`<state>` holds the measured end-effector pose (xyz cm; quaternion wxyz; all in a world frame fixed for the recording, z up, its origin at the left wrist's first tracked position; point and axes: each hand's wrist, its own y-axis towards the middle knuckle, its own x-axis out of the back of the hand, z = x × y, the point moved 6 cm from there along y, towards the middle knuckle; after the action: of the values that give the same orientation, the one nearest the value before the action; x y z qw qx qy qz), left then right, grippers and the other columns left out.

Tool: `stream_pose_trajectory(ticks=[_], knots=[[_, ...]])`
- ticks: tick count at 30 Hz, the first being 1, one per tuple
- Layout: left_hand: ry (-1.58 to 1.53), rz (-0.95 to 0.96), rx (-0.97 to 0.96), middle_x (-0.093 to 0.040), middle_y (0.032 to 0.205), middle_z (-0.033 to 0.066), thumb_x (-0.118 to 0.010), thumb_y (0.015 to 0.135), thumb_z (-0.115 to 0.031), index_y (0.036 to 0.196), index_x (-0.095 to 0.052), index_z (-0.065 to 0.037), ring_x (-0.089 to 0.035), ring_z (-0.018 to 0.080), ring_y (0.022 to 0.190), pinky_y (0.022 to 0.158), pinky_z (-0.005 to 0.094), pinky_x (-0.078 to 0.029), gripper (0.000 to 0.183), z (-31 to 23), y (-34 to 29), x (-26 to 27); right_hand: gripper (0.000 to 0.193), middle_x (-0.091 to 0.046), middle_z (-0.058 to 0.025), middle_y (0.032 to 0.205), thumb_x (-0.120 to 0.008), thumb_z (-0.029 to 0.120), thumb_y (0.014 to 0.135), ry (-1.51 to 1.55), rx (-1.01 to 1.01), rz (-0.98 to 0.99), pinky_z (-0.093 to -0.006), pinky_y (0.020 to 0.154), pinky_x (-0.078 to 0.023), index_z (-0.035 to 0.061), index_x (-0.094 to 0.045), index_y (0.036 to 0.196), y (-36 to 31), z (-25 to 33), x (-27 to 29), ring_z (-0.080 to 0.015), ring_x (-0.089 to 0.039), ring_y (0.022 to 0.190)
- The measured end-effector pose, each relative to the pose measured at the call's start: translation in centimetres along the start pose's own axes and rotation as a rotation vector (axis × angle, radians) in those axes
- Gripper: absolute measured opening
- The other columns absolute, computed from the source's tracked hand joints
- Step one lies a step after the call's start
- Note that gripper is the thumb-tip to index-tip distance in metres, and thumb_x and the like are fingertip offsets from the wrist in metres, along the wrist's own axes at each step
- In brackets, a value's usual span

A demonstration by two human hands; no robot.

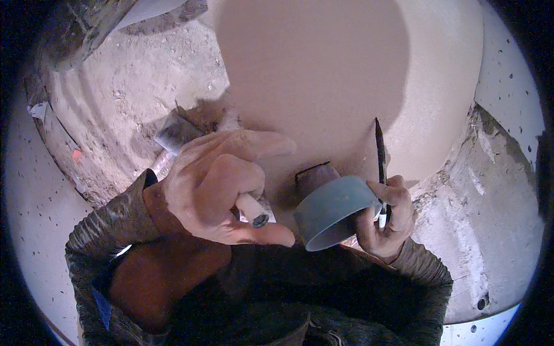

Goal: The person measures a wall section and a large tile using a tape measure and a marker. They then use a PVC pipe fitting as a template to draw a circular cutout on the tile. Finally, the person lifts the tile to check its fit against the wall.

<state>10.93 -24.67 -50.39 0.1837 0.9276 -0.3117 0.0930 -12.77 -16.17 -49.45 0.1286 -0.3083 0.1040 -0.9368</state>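
Observation:
My right hand grips a short grey-blue pipe ring, with its thumb or fingers inside the rim. The same hand also holds a slim black marker with a white end, its tip pointing away from me. Across from it, my left hand has its fingers curled round a pale, finger-thick cylinder with a dark end; its full length is hidden. Just beyond the ring, a curved black line edges a mauve-grey round shape, partly covered by the ring.
A smooth beige surface spreads ahead, with a large shadow across it. To the left lies rough, dusty ground. A grey block-like piece sits behind my left hand. Speckled white panels border the right side.

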Motion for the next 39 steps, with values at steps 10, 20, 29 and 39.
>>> stream_pose_trajectory(ticks=[10,20,29,39], knots=[[-0.085,0.115,0.238,-0.06,0.094,0.0188,-0.089,0.064,-0.039,0.089,-0.049,-0.004,-0.063,0.0349,0.083,0.068,0.0418,-0.051,0.058,-0.4,-0.2,-0.3,0.026,-0.055,-0.0163,0.083,-0.062,0.004,0.079,-0.093,-0.032,-0.045,-0.0406,0.06,-0.047,0.0014,-0.061,0.105,0.3,0.9,-0.2,-0.034,-0.059,0.069],[0.038,0.296,-0.084,-0.059,0.126,0.0198,-0.081,0.063,-0.044,0.089,-0.05,-0.008,-0.057,0.038,0.107,0.089,0.0495,-0.045,0.054,-3.8,2.6,-3.0,0.02,-0.056,-0.0124,0.08,-0.059,0.002,0.084,-0.05,-0.002,-0.094,-0.0324,0.061,-0.045,0.0012,-0.057,0.104,0.4,1.2,-0.3,-0.0218,-0.058,0.068],[0.103,0.358,-0.015,-0.055,0.137,0.0154,-0.084,0.063,-0.036,0.092,-0.05,-0.008,-0.053,0.0348,0.103,0.085,0.0454,-0.044,0.053,-4.2,1.8,-4.0,0.022,-0.058,-0.0115,0.078,-0.061,-0.001,0.082,-0.02,0.015,-0.102,-0.0315,0.059,-0.046,0.0005,-0.061,0.104,0.4,1.0,-0.1,-0.0204,-0.058,0.066],[0.122,0.284,-0.011,-0.059,0.126,0.0179,-0.081,0.059,-0.029,0.096,-0.05,-0.003,-0.057,0.0325,0.095,0.08,0.0453,-0.047,0.054,-4.6,1.9,-4.0,0.02,-0.058,-0.0084,0.081,-0.057,0.004,0.09,0.292,-0.031,-0.154,-0.0271,0.058,-0.044,-0.0008,-0.056,0.11,-0.6,-0.3,3.0,-0.0135,-0.055,0.065]])
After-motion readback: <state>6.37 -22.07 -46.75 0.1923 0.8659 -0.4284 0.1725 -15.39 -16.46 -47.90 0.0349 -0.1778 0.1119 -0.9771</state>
